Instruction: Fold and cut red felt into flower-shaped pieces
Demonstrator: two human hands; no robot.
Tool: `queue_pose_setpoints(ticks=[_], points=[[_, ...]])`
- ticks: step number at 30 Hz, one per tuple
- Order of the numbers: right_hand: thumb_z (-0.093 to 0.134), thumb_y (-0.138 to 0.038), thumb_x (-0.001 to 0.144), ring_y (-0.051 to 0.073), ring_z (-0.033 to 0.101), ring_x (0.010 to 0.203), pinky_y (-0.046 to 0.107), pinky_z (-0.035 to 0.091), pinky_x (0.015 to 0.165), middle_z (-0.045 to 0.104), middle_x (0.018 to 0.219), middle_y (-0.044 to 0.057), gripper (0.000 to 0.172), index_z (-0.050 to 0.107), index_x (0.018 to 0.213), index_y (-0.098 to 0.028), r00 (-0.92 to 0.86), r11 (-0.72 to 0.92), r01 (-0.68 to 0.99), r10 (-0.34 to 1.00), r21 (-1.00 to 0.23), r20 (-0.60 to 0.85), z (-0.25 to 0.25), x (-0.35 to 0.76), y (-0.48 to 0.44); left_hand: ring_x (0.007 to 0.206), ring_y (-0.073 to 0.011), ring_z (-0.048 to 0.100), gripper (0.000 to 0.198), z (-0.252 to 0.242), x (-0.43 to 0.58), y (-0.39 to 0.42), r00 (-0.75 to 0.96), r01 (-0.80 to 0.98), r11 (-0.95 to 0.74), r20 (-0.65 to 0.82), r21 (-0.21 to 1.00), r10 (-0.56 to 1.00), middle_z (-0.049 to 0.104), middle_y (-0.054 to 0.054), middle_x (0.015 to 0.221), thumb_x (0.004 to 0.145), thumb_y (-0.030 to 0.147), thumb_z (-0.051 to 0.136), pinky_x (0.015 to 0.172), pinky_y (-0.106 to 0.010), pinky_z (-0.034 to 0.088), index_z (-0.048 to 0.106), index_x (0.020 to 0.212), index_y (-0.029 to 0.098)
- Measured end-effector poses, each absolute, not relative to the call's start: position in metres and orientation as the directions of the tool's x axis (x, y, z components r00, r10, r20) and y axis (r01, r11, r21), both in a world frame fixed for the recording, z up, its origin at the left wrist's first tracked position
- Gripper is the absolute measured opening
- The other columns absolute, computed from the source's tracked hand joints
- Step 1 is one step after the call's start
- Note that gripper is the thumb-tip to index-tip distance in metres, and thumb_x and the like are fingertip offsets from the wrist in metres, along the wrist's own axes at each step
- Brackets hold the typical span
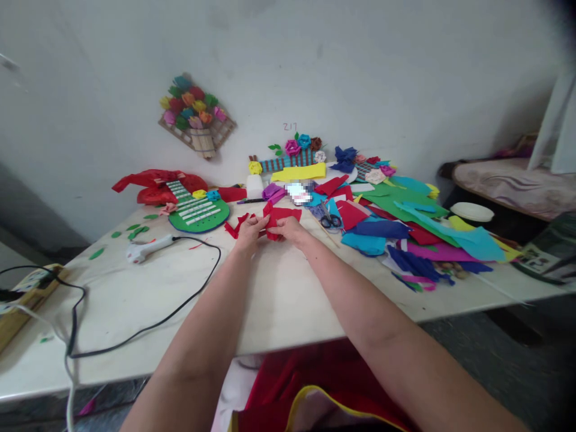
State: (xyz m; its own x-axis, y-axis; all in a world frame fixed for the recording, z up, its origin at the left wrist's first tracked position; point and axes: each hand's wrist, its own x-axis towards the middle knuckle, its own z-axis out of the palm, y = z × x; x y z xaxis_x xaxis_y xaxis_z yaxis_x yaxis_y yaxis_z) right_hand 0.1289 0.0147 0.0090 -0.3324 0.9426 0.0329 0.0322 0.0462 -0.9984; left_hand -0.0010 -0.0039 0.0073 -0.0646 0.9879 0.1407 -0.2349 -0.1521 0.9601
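Showing both hands joined at the middle of the tabletop (279, 300), well back from its near edge, with a piece of red paper (284, 214) pinched between them: the left hand (249, 231) and the right hand (291, 228) are each curled nearly closed, fingers and thumb pressed on the lower edge of the sheet. The red paper is matt, creased and irregular in outline, and its upper part stands free above the knuckles. Its lower part is covered by the fingers, so the form of any fold cannot be made out, and the fingertips are mostly concealed behind the sheet. Small red scraps (234, 228) lie just beside the left hand. Scissors (330, 221) rest near the right hand, at the edge of a heap of coloured sheets (405, 231) that fills the right of the tabletop and partly covers them. To the left lie a white glue gun (146, 249) with its black cord (180, 303), green leaf cut-outs (135, 230) and a green guitar-shaped craft (198, 213). A white bottle (254, 185) stands behind the hands, near the wall, where a plaque of paper flowers (195, 114) hangs
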Motion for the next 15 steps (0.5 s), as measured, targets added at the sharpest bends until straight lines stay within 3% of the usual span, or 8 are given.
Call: queue_pose_setpoints(ticks=[7,15], points=[[0.074,-0.031,0.061,0.011,0.056,0.047,0.020,0.042,0.043,0.063,0.055,0.002,0.022,0.062,0.065,-0.013,-0.379,0.000,0.025,0.926,-1.000,-0.009,0.0078,0.1304,0.0146,0.052,-0.0097,0.053,0.035,0.0069,-0.0008,-0.0022,-0.104,-0.248,-0.200,0.179,0.948,0.978,0.058,0.002,0.058,0.052,0.041,0.077,0.054,-0.023,0.043,0.055,0.060,0.015],[0.071,-0.029,0.063,0.010,0.055,0.047,0.020,0.041,0.043,0.062,0.053,0.001,0.019,0.062,0.064,-0.012,-0.316,0.028,-0.059,0.948,-0.998,0.045,0.0036,0.1273,0.0179,0.048,-0.0089,0.050,0.035,0.0057,0.0024,-0.0032,-0.037,-0.225,-0.172,0.168,0.959,0.985,0.056,0.001,0.053,0.052,0.042,0.076,0.051,-0.023,0.039,0.058,0.061,0.014]])
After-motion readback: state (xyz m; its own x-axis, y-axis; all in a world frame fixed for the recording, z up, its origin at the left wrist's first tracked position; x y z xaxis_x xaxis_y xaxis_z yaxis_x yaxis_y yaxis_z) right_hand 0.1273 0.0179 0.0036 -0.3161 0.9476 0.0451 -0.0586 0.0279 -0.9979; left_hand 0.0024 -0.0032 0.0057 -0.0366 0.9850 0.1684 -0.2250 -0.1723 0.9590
